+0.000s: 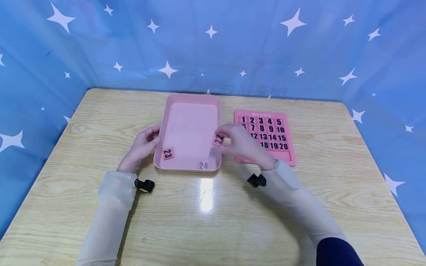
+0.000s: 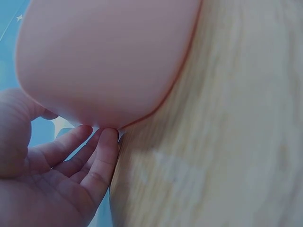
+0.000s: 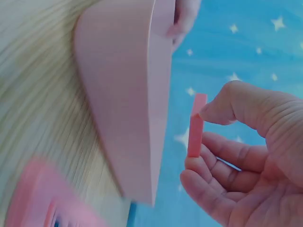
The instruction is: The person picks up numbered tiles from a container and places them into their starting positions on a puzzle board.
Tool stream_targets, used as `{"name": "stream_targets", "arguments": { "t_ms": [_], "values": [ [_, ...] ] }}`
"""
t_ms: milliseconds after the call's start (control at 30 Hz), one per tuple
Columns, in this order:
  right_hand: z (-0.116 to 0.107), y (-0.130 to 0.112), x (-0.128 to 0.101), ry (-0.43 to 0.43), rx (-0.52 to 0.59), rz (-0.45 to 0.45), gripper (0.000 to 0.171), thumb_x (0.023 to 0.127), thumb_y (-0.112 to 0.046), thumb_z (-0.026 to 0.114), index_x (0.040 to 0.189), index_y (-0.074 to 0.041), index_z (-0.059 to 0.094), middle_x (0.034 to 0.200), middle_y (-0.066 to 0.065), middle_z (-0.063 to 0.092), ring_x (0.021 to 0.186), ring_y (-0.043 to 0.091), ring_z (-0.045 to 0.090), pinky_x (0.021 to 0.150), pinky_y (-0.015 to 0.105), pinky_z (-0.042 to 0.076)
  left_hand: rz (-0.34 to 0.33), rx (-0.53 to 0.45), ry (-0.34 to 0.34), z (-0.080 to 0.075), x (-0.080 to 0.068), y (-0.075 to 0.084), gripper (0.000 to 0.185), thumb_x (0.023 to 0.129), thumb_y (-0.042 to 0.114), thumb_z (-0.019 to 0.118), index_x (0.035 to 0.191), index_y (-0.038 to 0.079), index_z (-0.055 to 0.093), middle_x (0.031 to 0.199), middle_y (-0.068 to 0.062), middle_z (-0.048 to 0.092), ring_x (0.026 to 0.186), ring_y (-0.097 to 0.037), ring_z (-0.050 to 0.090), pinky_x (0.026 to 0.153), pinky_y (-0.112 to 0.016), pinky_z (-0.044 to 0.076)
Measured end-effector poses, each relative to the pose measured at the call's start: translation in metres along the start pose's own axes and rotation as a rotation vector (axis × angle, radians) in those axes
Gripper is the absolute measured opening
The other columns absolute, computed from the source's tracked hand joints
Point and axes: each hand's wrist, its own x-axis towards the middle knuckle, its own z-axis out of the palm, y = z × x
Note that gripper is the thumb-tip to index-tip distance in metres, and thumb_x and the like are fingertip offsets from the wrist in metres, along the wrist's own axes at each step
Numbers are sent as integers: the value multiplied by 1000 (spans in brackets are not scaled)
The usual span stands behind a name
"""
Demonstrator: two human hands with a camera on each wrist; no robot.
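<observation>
A pink tray [image 1: 191,129] stands on the table, holding tile 23 [image 1: 168,153] at its lower left and tile 24 [image 1: 203,165] by its near edge. At the tray's left side, my left hand [image 1: 141,146] pinches the wall; in the left wrist view its fingertips [image 2: 110,137] meet the outer face. My right hand [image 1: 243,144] holds a pink tile marked 22 [image 1: 217,139] over the tray's right rim. Seen edge-on in the right wrist view, that tile [image 3: 196,125] sits between thumb and fingers. Beside the tray lies a pink number board [image 1: 292,151], partly covered by my right hand.
Rows of numbered tiles fill the board, with 20 [image 1: 283,146] at the right of the lowest visible row. The wooden table [image 1: 173,229] reaches back to a blue curtain [image 1: 186,37] with white stars. Both wrists carry small black mounts.
</observation>
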Motion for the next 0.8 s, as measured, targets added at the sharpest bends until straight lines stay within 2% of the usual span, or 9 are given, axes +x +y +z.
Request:
{"name": "stream_targets", "arguments": {
  "t_ms": [133,267,433,567,700,800],
  "values": [
    [-9,17,-22,73,-26,69,39,69,1,67,107,5,63,98,15,65,88,26,59,79,38,51,8,-1,-1,0,0,-1,46,89,-2,44,134,-13,40,124,-31,50,105,-29,50,76,-12,43],
    [-10,35,-42,122,-35,140,36,67,4,65,103,6,64,88,14,62,80,26,56,72,37,50,13,5,1,0,0,-2,45,89,-2,44,133,-13,41,122,-31,51,99,-20,51,74,-12,43],
    [-11,57,-62,181,-30,214,35,70,2,67,104,8,65,89,17,64,79,28,58,72,38,51,20,1,5,0,0,-3,45,89,-2,45,132,-13,42,120,-31,52,91,-10,50,72,-12,43],
    [-13,68,-74,193,-26,271,37,71,-2,72,106,9,64,90,19,65,80,28,59,73,39,51,17,-5,5,0,0,-3,46,89,-3,45,133,-13,41,121,-31,51,91,-10,50,73,-12,43],
    [-14,74,-83,187,-30,284,38,69,-1,71,105,9,64,90,18,66,78,26,61,71,38,53,8,-8,6,1,0,-2,46,88,-3,45,133,-12,41,122,-31,51,93,-13,50,74,-12,43],
    [-14,78,-86,180,-29,260,35,69,1,72,102,8,64,88,17,66,75,24,61,68,35,53,2,-7,8,1,0,-2,46,88,-2,45,133,-12,41,122,-31,51,95,-15,50,75,-12,42]
  ]
}}
